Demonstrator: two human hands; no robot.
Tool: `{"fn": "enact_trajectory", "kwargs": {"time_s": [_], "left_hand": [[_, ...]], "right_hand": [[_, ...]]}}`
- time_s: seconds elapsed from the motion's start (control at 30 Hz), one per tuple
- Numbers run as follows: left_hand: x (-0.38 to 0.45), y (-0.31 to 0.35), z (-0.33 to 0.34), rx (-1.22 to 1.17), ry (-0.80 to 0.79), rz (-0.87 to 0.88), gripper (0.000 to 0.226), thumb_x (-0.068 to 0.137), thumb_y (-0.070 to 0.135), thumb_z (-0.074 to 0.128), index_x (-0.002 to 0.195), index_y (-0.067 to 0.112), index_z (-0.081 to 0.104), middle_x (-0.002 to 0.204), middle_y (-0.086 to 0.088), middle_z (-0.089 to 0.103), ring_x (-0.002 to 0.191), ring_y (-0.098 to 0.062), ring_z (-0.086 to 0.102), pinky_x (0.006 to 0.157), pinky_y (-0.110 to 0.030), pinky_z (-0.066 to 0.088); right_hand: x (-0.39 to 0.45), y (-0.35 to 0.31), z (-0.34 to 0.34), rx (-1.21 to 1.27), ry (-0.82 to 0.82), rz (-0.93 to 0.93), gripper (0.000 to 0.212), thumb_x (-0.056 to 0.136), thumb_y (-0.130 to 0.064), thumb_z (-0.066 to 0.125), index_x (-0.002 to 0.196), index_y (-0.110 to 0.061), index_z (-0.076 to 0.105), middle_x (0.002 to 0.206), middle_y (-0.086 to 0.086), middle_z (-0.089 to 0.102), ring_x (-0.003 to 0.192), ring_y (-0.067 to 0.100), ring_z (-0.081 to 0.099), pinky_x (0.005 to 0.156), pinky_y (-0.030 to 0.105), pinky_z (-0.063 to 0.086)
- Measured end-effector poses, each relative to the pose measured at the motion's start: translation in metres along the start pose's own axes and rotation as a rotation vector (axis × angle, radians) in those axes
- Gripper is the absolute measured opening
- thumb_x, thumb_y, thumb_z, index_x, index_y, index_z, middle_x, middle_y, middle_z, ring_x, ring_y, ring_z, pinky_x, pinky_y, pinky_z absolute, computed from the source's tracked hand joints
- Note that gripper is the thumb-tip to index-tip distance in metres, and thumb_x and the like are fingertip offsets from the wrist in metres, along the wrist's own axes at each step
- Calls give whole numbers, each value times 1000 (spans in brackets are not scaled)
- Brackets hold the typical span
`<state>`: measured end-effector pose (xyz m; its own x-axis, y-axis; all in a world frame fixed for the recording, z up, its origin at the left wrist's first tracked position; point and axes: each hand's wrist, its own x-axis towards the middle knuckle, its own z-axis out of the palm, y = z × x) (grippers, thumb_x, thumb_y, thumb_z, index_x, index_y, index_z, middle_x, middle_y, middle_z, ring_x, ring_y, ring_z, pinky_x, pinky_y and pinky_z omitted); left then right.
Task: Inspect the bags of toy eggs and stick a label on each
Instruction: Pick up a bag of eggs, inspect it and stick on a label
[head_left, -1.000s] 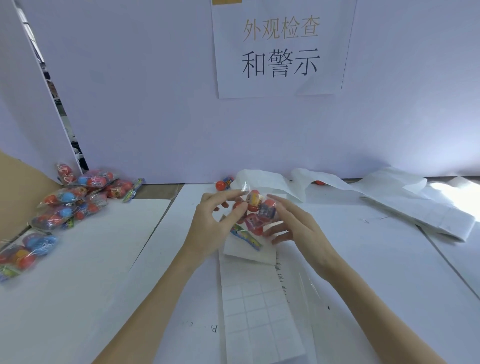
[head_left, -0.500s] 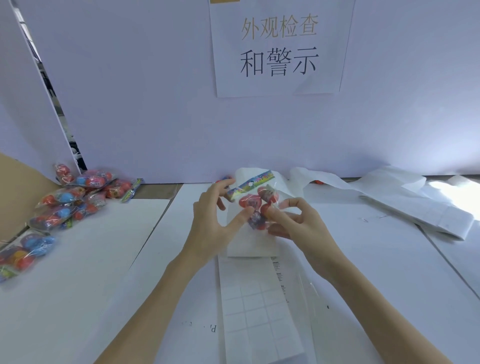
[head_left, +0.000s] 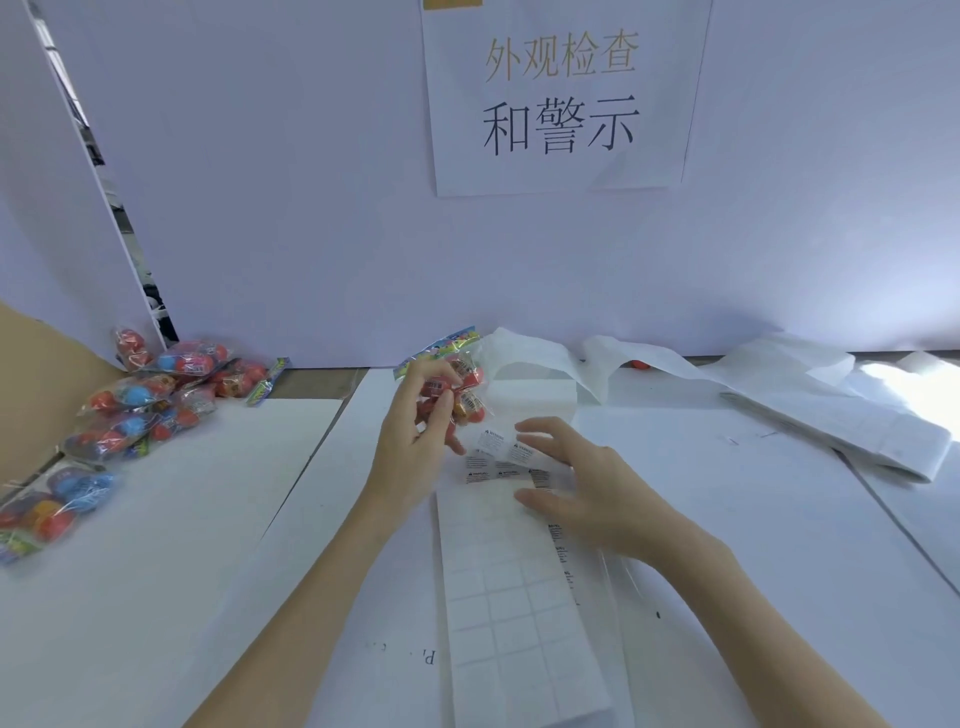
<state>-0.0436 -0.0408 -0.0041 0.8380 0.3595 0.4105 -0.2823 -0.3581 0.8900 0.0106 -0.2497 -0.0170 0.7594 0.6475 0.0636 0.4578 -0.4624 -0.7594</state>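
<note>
The left hand (head_left: 415, 447) grips a clear bag of toy eggs (head_left: 453, 387), raised above the white surface (head_left: 727, 519) at centre. The right hand (head_left: 582, 488), fingers loosely spread and grasping nothing, rests on the label sheet (head_left: 511, 587) at its row of printed labels (head_left: 501, 449). More bags of eggs (head_left: 140, 410) lie heaped at the far left. Used backing strips (head_left: 779, 395) trail along the rear wall, beneath a paper sign (head_left: 561, 98).

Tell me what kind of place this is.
Probably a factory packing or inspection station: a printed sign on a white partition, a pile of bagged toy eggs waiting, and a label sheet on the table, with one bag being handled.
</note>
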Motion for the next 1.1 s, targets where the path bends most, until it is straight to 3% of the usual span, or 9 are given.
{"fn": "enact_trajectory", "kwargs": {"time_s": [0.1,0.2,0.3,0.37,0.53,0.67,0.87,1.1], "left_hand": [[1,0,0,42,39,-23,37,101,-10,47,86,11,73,107,-13,65,70,-14,62,63,-30,53],[0,4,0,25,21,-46,36,101,-4,51,91,17,79,116,-9,59,82,-8,69,67,-25,53],[-4,8,2,46,-71,-9,19,98,23,63,106,26,80,125,-1,52,103,-9,65,85,-19,52],[-6,7,5,118,-135,24,14,98,27,72,110,26,79,126,-1,49,102,-9,59,92,-17,48],[-8,5,13,213,-136,3,10,91,20,79,99,14,77,110,-1,48,81,1,52,80,-10,44],[-7,3,12,178,-156,-43,4,94,19,76,96,16,76,111,-4,50,82,7,55,77,-8,44],[-5,0,13,168,-123,-78,18,102,21,66,88,14,76,109,-7,53,85,-6,55,80,-12,44],[-5,-1,14,154,-77,-106,22,99,26,71,77,29,76,107,-3,56,91,2,58,80,-9,42]], "right_hand": [[4,6,1,-71,126,-71,28,98,-14,66,120,-29,60,115,-25,70,105,2,65,87,18,47],[6,8,-1,-36,266,-117,19,100,-11,63,106,-28,68,99,-28,69,97,-2,63,81,12,44],[8,7,-1,33,316,-143,22,101,-14,65,105,-35,71,103,-17,70,100,3,62,85,12,46],[9,5,-1,66,327,-160,24,101,-13,64,105,-35,73,104,-9,70,100,7,63,84,11,47],[8,2,-2,124,350,-199,26,100,-8,62,109,-30,73,97,-21,72,94,4,68,80,11,50],[6,0,0,117,372,-247,25,100,-10,61,108,-32,68,92,-16,70,92,9,68,78,16,54],[6,0,3,51,390,-313,30,99,-12,67,114,-37,72,102,-7,64,94,16,65,80,27,56],[7,0,4,26,395,-352,32,98,-7,69,113,-34,75,104,-13,61,95,15,63,79,31,56]]}}
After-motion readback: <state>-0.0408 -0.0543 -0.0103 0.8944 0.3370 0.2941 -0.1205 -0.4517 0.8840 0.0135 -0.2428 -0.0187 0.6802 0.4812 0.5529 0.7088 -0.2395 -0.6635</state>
